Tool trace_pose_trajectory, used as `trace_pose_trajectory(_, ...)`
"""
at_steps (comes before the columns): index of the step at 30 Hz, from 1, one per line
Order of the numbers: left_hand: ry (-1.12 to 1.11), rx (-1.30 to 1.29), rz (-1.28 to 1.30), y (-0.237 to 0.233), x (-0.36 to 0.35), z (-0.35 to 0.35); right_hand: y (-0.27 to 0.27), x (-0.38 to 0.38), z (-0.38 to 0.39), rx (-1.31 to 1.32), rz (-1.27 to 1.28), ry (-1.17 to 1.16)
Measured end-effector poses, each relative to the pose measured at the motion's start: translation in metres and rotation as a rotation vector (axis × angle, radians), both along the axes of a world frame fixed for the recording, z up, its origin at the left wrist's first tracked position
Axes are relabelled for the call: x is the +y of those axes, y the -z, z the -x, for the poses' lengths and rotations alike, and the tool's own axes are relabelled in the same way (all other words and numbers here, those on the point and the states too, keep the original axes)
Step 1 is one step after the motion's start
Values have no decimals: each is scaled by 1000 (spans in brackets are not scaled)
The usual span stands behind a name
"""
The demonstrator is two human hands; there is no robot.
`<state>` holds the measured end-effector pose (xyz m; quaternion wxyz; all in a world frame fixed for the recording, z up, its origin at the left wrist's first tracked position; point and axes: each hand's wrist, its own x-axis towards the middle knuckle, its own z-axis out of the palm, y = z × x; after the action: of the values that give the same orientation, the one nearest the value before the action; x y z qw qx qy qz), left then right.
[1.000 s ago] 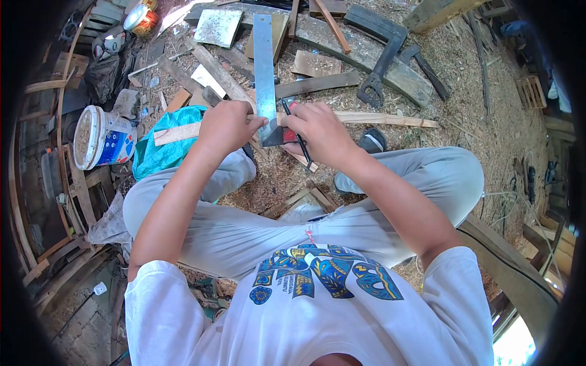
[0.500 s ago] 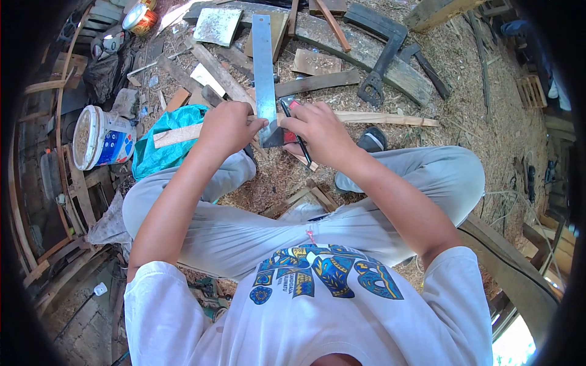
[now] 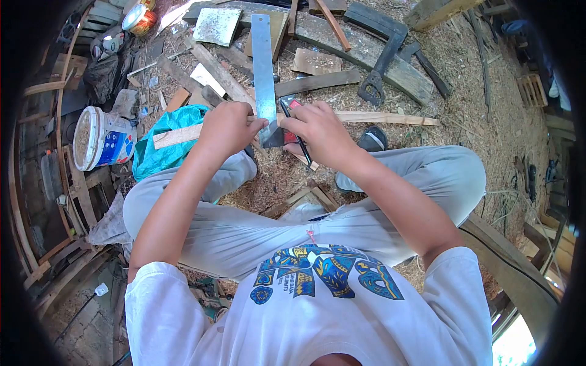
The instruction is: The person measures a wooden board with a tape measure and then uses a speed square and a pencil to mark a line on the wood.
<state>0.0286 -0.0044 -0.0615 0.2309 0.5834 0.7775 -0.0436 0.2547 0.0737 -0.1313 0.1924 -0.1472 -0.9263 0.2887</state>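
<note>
A metal try square (image 3: 262,67) has its long blade pointing away from me and its base between my hands. My left hand (image 3: 227,127) is closed on a long thin wooden strip (image 3: 177,136), thumb near the blade's left edge. The strip runs crosswise under the square and comes out beyond my right hand. My right hand (image 3: 320,131) is closed around a black pen (image 3: 303,152), which slants between its fingers. Beside the square's base, something red shows under the right fingers.
Left of my knees are a teal bag (image 3: 168,152) and a white bucket (image 3: 104,138). Ahead lie wood pieces (image 3: 317,82), a pale square board (image 3: 217,26), a handsaw (image 3: 384,61) and a hammer (image 3: 432,74). Wood shavings cover the ground. A beam (image 3: 510,274) stands at the right.
</note>
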Motion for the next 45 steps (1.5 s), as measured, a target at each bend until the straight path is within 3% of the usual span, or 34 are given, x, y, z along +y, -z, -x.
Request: trace_pose_trajectory(45,-18,30,45,-1,3,1,-2,0,3,27,-4,20)
